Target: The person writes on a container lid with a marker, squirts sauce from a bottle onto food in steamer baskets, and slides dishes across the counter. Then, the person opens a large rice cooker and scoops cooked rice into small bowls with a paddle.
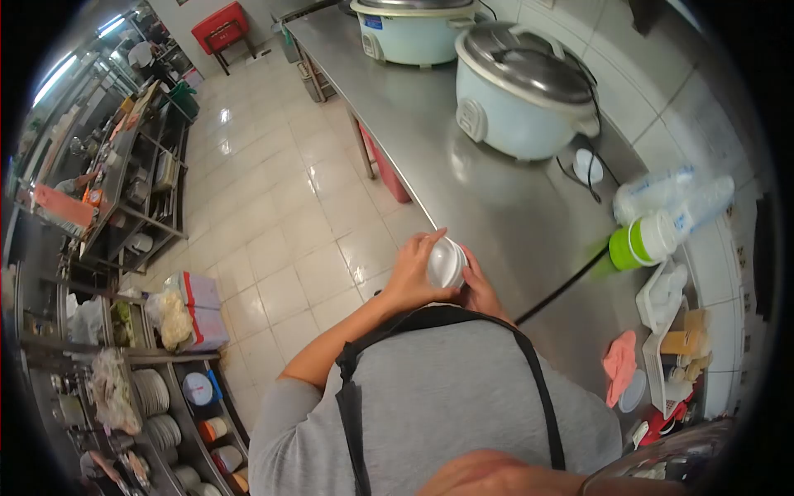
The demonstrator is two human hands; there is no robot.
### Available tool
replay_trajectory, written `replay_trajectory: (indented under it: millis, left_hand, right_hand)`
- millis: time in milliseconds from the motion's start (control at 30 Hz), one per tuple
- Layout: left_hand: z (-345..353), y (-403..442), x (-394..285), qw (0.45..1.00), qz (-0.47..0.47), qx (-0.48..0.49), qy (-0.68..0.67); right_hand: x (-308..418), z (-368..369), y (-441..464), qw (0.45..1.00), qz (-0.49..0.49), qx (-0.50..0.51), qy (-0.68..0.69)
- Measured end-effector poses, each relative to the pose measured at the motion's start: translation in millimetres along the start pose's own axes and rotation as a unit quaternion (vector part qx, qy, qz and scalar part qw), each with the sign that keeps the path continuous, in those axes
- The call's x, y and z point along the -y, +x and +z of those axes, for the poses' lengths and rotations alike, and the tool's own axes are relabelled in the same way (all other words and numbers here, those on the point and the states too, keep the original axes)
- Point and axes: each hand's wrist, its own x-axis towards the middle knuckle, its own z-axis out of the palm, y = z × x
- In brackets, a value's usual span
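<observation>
Close to my chest, my left hand (410,271) curls around a white round bowl (446,263), its fingers on the rim. More than one rim line shows, so it may be a small nested stack. My right hand (483,289) grips the opposite side of the bowl, with the fingers partly hidden behind it. The bowl is held just over the near edge of the steel counter (529,215). Farther along this counter stands a pale blue rice cooker (521,103) with a metal lid.
Another rice cooker (413,33) stands behind. Along the wall are green and white cups (633,244) in a plastic sleeve, a white basket (657,372) and a pink cloth (619,367). A black cable (566,285) crosses the counter. Shelves with plates (150,393) stand left of the tiled floor (273,215).
</observation>
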Motion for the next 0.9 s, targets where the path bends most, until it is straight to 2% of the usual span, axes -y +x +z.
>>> replay_trajectory:
  millis: [133,267,367,400,533,667,767,867,900]
  left_hand:
    - [-38,81,54,0.998,0.028,0.059,-0.010]
    - [-62,163,92,0.992,0.048,0.098,0.069]
    - [-70,218,124,0.983,0.075,0.119,0.117]
    - [-74,236,129,0.972,0.085,0.141,0.166]
    - [-103,299,163,0.960,0.171,0.155,0.157]
    - [-142,374,219,0.951,0.227,0.172,0.122]
    - [-190,429,253,0.960,0.213,0.176,0.047]
    - [-264,486,267,0.966,0.202,0.162,-0.016]
    - [-290,509,278,0.966,0.202,0.159,0.004]
  right_hand:
    - [1,21,78,0.994,-0.033,-0.103,0.014]
    - [20,31,157,0.987,-0.069,-0.142,0.007]
    - [33,28,208,0.961,-0.021,-0.229,-0.155]
    - [31,25,226,0.954,-0.044,-0.256,-0.152]
    - [36,10,299,0.941,-0.078,-0.297,-0.140]
    - [42,-14,394,0.931,-0.138,-0.290,-0.172]
    - [70,0,461,0.931,-0.121,-0.298,-0.171]
    - [82,-15,520,0.924,-0.098,-0.310,-0.200]
    - [90,-16,541,0.920,-0.100,-0.311,-0.216]
